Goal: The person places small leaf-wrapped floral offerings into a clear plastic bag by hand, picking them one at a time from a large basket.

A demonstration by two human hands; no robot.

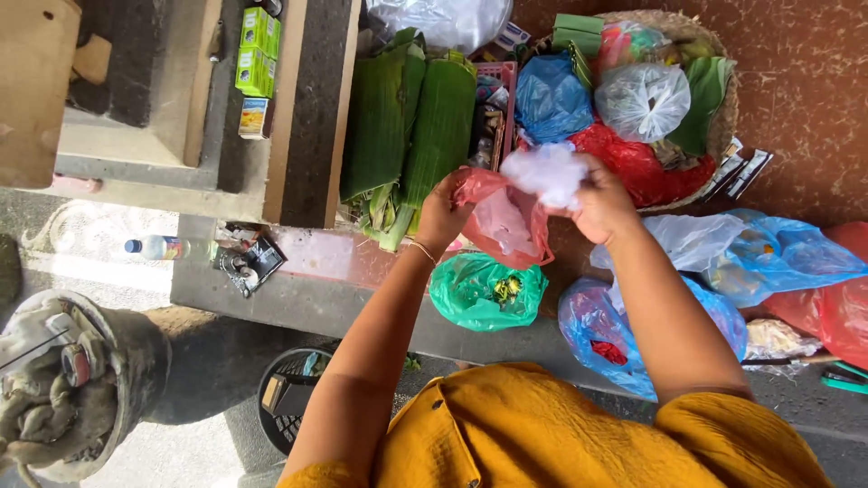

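My left hand (pixel 441 217) grips the rim of a red plastic bag (pixel 506 221) and holds it up over the ledge. My right hand (pixel 601 203) is closed on a crumpled white plastic bag (pixel 545 172) just above the red bag's mouth. Both arms reach forward from my yellow top (pixel 542 434). A thin bracelet circles my left wrist. What lies inside the red bag is hidden.
Rolled banana leaves (pixel 411 126) lie on the tiled ledge (pixel 316 253). A woven basket (pixel 723 108) holds blue, white and red bags. A green bag (pixel 484 291), blue bags (pixel 597 330) and red bags (pixel 836 303) lie around. A water bottle (pixel 158 246) and a black basket (pixel 294 398) sit lower left.
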